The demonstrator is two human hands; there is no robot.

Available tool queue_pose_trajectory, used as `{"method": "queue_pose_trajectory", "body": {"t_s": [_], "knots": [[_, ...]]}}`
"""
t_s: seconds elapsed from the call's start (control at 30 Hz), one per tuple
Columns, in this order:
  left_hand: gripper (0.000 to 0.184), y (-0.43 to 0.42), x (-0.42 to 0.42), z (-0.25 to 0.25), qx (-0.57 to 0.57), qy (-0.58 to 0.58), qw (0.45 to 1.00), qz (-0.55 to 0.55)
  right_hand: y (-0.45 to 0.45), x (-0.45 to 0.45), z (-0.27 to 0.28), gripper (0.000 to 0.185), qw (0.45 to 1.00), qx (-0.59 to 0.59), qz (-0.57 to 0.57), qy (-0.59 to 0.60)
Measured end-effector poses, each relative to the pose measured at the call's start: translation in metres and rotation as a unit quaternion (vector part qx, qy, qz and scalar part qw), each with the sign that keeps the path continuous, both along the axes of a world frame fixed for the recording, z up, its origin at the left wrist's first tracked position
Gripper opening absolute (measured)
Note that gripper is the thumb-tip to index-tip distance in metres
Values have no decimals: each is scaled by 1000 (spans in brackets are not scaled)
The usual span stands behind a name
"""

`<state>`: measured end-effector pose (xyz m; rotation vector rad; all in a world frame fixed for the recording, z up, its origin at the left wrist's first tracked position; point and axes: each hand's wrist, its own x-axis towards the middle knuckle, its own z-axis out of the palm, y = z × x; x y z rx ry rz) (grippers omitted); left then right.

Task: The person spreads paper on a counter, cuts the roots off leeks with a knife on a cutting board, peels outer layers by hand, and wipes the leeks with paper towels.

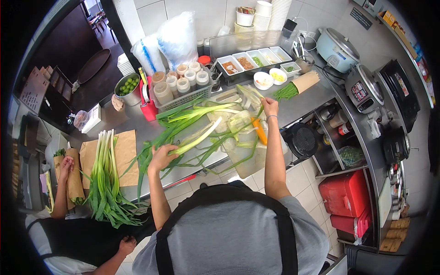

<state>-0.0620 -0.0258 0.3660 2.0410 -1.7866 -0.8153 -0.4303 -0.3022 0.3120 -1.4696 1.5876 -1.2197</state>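
My left hand [161, 158] is closed around a leek [197, 140] whose white end points away to the right. At the far right of the pile, my right hand [270, 106] pinches a pale peeled leek layer [250, 96]. Just below that hand lies an orange handle [260, 131]; the rest of that tool is hidden among the peelings. More leeks [197, 112] lie beyond my left hand on the steel counter. Loose peelings [240, 123] cover much of the cutting board [247, 166] between my hands.
At left, a co-worker's hand [66, 166] holds a paper-wrapped bundle [75, 176] beside trimmed leeks [106, 169] on brown paper [128, 142]. Squeeze bottles [183, 85], topping trays [245, 60], small bowls [263, 81] and wrapped green stalks [293, 87] line the back.
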Motion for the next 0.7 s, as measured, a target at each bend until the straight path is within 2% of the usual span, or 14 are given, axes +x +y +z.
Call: {"method": "queue_pose_trajectory", "body": {"t_s": [0.03,0.07,0.13,0.2,0.3,0.37,0.4,0.53,0.7], "knots": [[31,1,-2,2,-12,-9,1000,8,4,0,7,20,1000,3,12,15],[31,2,-4,3,-23,-18,999,16,1,1,-2,22,992,-6,55,116],[29,-2,-14,1,-91,-43,995,25,37,25,26,25,966,-9,171,196],[29,-7,-27,1,-146,-65,987,34,56,39,11,35,950,-93,224,199],[29,-13,-43,4,-200,-99,974,43,85,66,36,41,981,-124,94,119],[29,-14,-52,3,-226,-123,965,44,95,82,40,37,984,-37,154,-85],[29,-13,-55,1,-233,-137,962,39,99,88,39,35,965,8,180,-188],[30,-12,-65,-4,-275,-169,946,28,96,97,36,19,940,29,154,-303],[29,-12,-77,-9,-341,-193,920,21,94,94,28,13,915,42,120,-384]]}}
